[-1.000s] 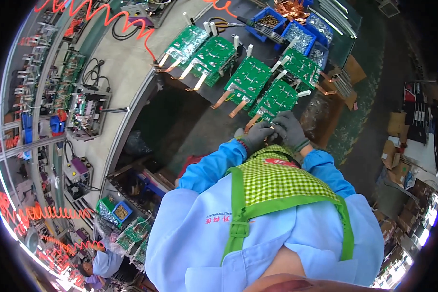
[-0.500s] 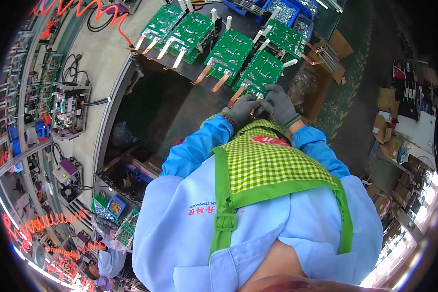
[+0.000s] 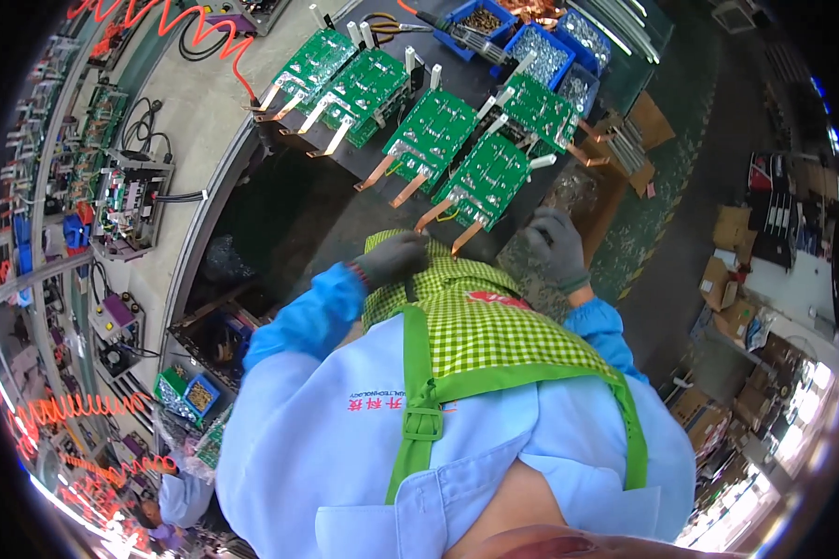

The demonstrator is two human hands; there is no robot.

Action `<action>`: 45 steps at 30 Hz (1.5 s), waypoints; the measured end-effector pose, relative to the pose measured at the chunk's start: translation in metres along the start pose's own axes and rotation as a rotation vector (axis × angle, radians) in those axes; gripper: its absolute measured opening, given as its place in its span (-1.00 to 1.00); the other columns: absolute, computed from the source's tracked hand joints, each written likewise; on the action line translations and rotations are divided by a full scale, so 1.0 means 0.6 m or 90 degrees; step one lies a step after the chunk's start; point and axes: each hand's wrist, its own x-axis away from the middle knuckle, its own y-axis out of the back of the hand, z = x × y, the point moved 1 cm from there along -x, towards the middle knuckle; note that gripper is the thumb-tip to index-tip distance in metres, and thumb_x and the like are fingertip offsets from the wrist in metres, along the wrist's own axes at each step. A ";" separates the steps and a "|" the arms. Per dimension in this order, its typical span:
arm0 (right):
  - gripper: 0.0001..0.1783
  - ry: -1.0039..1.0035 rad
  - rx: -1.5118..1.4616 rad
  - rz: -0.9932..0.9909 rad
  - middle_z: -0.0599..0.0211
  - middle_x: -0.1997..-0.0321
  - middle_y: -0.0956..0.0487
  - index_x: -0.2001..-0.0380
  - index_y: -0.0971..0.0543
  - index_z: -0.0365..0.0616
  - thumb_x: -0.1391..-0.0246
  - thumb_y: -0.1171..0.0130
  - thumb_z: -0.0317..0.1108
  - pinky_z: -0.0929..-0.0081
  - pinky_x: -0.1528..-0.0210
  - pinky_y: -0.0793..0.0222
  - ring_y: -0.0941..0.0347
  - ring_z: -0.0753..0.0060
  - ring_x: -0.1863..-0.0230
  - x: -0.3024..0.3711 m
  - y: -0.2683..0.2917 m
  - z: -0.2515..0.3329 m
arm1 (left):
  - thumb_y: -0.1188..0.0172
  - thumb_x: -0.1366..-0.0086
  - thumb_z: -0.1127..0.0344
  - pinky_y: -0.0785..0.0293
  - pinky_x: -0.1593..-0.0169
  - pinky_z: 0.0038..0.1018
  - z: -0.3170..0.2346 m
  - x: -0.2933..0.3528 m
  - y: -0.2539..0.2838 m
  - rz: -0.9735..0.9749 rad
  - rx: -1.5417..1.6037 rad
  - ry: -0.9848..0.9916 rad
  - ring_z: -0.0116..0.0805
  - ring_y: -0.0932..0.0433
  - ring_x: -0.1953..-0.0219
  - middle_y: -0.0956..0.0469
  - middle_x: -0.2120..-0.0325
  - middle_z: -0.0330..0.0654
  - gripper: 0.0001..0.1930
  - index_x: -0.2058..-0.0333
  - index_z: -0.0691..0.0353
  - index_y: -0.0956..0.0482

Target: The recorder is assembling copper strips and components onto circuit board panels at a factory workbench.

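Several green circuit boards with bare copper strips stand in a row on the dark bench. The nearest circuit board (image 3: 488, 182) has two copper strips (image 3: 466, 238) pointing toward me and a small yellow-green wire between them. My left hand (image 3: 396, 257), in a grey glove, is in front of my checked apron, left of those strips and apart from them; motion smears its fingers. To the right of the same board, my right hand (image 3: 557, 244), also gloved, has its fingers curled inward. Whatever it may hold is hidden. Neither hand touches a board.
Blue bins (image 3: 538, 54) of small metal parts stand at the bench's far side, with a power screwdriver (image 3: 466, 35) and pliers (image 3: 391, 26) nearby. A cardboard box (image 3: 598, 200) sits beyond the right bench edge. An orange coiled hose (image 3: 191, 23) hangs at the upper left.
Both hands have come away from the nearest board's copper strips and moved apart, the left one leftward and the right one rightward. The view has shifted slightly, showing more of the bins.
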 end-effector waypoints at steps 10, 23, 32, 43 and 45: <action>-0.85 -0.071 0.042 -0.237 0.15 0.28 -0.50 0.38 -0.51 -0.20 -0.02 -0.11 -0.34 0.37 0.18 -0.36 -0.44 0.14 0.26 -0.095 0.189 -0.088 | 0.03 -0.36 0.18 -0.48 0.25 -0.64 -0.445 0.029 -0.252 -0.170 -0.334 -0.362 -0.53 -0.52 0.29 -0.53 0.22 -0.21 -0.68 0.04 0.26 -0.42; -0.89 0.046 0.019 -0.071 0.16 0.24 -0.50 0.41 -0.51 -0.20 0.04 -0.16 -0.42 0.39 0.25 -0.40 -0.46 0.19 0.27 -0.269 0.264 -0.152 | -0.15 -0.15 0.10 -0.52 0.26 -0.35 -0.712 -0.361 -0.136 -0.525 -0.717 -0.330 -0.21 -0.62 0.41 -0.59 0.37 0.04 -0.63 0.28 0.35 -0.57; -0.47 0.084 -0.002 0.207 0.15 0.03 -0.47 -0.06 -0.37 -0.02 -0.03 -0.12 -0.10 0.26 -0.07 -0.30 -0.41 0.08 0.00 -0.523 0.147 -0.228 | -0.08 -0.14 0.09 -0.49 0.24 -0.25 -0.652 -0.292 -0.167 -0.278 -1.640 0.083 -0.07 -0.58 0.30 -0.59 0.35 -0.04 -0.67 0.28 0.19 -0.62; -0.05 -0.042 0.194 0.462 -0.13 0.08 -0.50 -0.22 -0.15 -0.01 0.24 -0.34 0.02 0.14 0.02 -0.35 -0.45 -0.13 0.06 -0.665 -0.028 -0.199 | -0.10 -0.16 0.17 -0.52 0.21 -0.27 -0.631 -0.410 -0.094 -0.664 -1.275 0.205 -0.15 -0.60 0.25 -0.59 0.25 -0.10 -0.72 0.22 0.13 -0.61; -0.01 -0.005 0.203 0.432 -0.09 0.08 -0.51 -0.20 -0.17 -0.03 0.32 -0.40 0.01 0.13 0.03 -0.37 -0.47 -0.10 0.07 -0.663 -0.047 -0.183 | -0.11 -0.16 0.19 -0.53 0.21 -0.28 -0.648 -0.401 -0.053 -0.764 -1.198 0.217 -0.16 -0.60 0.24 -0.59 0.24 -0.12 -0.73 0.21 0.13 -0.61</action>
